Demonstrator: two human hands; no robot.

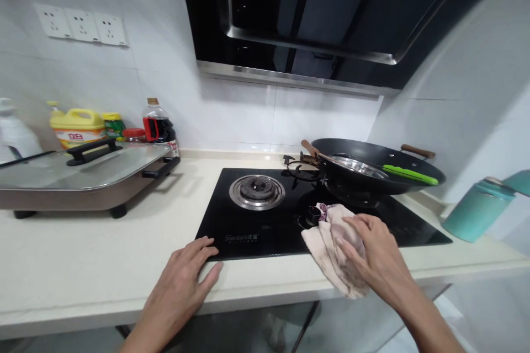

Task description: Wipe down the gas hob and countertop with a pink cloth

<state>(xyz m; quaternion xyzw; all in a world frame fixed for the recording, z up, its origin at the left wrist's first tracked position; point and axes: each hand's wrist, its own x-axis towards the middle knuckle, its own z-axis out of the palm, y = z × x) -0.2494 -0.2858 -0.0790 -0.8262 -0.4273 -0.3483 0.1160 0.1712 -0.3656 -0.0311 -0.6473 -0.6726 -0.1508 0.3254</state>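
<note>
My left hand (182, 278) lies with its fingers apart on the front left corner of the black glass gas stove (281, 237) and the counter beside it. My right hand (375, 248) grips a pale, stained cloth (327, 248), thumb and fingers curved over it. The cloth rests on the stove's front part against the black control knob (312, 215), and its lower end hangs over the counter edge. Behind it, the left burner (256, 190) is bare. A black wok (351, 149) with a wooden handle stands on the right side of the stove.
A glass-lidded electric pan (95, 193) stands at the left. Behind it are a yellow detergent jug (78, 124) and a dark sauce bottle (160, 124). A green-handled utensil (409, 174) lies in the wok. A teal canister (478, 209) stands right; a range hood (298, 11) hangs above.
</note>
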